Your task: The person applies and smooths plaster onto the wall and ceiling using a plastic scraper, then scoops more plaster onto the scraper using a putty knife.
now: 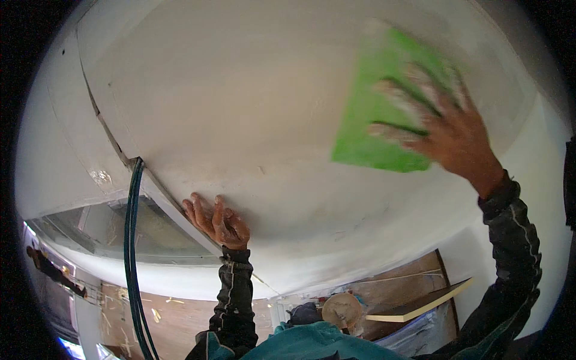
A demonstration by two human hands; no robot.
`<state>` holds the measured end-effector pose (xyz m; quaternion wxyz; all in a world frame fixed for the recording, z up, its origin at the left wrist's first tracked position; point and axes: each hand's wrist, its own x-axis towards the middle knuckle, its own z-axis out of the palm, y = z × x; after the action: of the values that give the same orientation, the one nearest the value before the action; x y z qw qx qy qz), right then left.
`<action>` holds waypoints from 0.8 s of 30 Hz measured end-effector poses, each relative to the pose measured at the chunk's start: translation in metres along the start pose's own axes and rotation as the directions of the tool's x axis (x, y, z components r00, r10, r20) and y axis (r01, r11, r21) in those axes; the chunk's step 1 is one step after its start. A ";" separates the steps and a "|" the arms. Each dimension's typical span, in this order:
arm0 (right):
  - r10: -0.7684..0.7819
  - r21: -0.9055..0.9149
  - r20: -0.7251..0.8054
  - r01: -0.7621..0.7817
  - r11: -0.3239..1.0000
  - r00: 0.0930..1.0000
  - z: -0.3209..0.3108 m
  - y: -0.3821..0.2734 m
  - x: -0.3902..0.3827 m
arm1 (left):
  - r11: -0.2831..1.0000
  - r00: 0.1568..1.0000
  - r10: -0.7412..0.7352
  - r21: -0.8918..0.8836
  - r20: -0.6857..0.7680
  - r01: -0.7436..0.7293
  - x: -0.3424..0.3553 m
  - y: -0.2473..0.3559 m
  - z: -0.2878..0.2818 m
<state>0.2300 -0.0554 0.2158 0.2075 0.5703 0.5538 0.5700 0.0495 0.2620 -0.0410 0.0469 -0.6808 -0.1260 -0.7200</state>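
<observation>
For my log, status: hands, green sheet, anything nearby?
Right hand spread on green sheet, against pale surface. Left hand empty, beside trim. Dark cables hang left, clear of sheet.

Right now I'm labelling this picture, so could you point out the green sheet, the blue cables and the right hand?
Green sheet [362, 109]: head view, bare part left of the fingers.
Blue cables [130, 222]: head view, middle of the hanging bundle.
Right hand [452, 132]: head view, back of the hand.
</observation>
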 end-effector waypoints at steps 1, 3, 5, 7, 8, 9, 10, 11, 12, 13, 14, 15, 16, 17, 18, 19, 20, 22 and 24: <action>-0.024 0.010 -0.050 0.024 1.000 0.998 -0.002 -0.010 0.019 | 1.000 1.000 -0.007 0.011 0.001 0.007 -0.002 -0.002 0.001; -0.027 0.049 -0.042 0.029 0.998 0.999 -0.011 -0.026 0.045 | 1.000 1.000 -0.015 0.002 0.001 0.015 -0.007 0.000 0.007; -0.030 0.094 -0.060 0.035 0.995 0.998 -0.012 -0.030 0.052 | 1.000 1.000 -0.006 0.005 -0.017 0.006 -0.007 -0.001 0.009; -0.010 0.080 -0.064 0.015 0.997 0.998 -0.006 -0.030 0.053 | 1.000 1.000 0.005 -0.004 -0.015 -0.005 -0.006 0.002 0.008; -0.012 0.078 -0.068 0.018 0.997 0.998 -0.006 -0.028 0.051 | 1.000 1.000 0.009 -0.013 -0.012 -0.009 -0.006 0.002 0.008; -0.008 0.058 -0.050 0.011 0.998 0.999 -0.006 -0.024 0.044 | 1.000 1.000 0.008 -0.012 -0.016 -0.008 -0.005 0.003 0.009; -0.008 0.044 -0.036 0.009 0.999 0.999 -0.004 -0.019 0.038 | 1.000 1.000 0.026 0.003 -0.013 -0.026 -0.003 0.001 0.008; -0.015 0.046 -0.036 0.016 0.999 0.999 -0.004 -0.014 0.029 | 0.999 0.999 0.042 0.012 -0.008 -0.042 -0.003 0.001 0.006; -0.001 0.055 0.005 0.001 0.998 1.000 -0.005 -0.007 0.020 | 0.999 0.999 0.035 0.013 -0.007 -0.035 -0.003 0.000 0.005; 0.013 0.064 0.048 -0.016 0.998 0.999 -0.006 0.000 0.007 | 0.999 1.000 0.031 0.032 -0.001 -0.031 -0.003 -0.001 0.004; 0.007 0.065 0.060 -0.011 0.998 0.998 -0.004 0.008 -0.009 | 0.999 1.000 0.026 0.043 0.008 -0.026 -0.004 0.000 0.005; 0.007 0.010 0.100 -0.008 1.000 0.995 -0.003 0.017 -0.025 | 0.999 1.000 0.017 0.035 0.014 -0.017 -0.005 0.000 0.005; 0.011 -0.046 0.140 -0.005 0.999 0.990 0.000 0.025 -0.043 | 0.999 0.999 0.032 0.026 0.006 -0.032 -0.005 -0.001 0.006; 0.007 -0.049 0.152 0.000 0.999 0.988 0.000 0.034 -0.059 | 0.999 0.999 0.044 0.015 -0.006 -0.044 -0.005 -0.001 0.005; 0.019 -0.121 0.203 0.006 0.993 0.979 0.000 0.042 -0.074 | 0.999 1.000 0.016 0.038 0.011 -0.016 -0.006 0.000 0.004; 0.034 -0.194 0.259 0.018 0.981 0.965 -0.001 0.050 -0.092 | 1.000 1.000 0.005 0.022 0.015 -0.006 -0.007 0.004 0.005; 0.030 -0.198 0.272 0.026 0.980 0.962 -0.002 0.060 -0.109 | 1.000 1.000 0.001 0.020 0.006 -0.001 -0.003 0.008 0.005; 0.057 -0.276 0.330 0.039 0.960 0.942 -0.005 0.074 -0.133 | 1.000 1.000 0.001 0.008 -0.009 0.000 -0.002 0.008 0.007; 0.080 -0.251 0.303 -0.002 0.968 0.950 -0.010 0.076 -0.139 | 0.999 0.999 0.013 0.041 -0.031 -0.012 -0.003 0.006 0.009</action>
<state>0.2875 -0.2025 0.2262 0.3496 0.6339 0.4267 0.5421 0.0602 0.2585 -0.0434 0.0672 -0.6689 -0.1357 -0.7277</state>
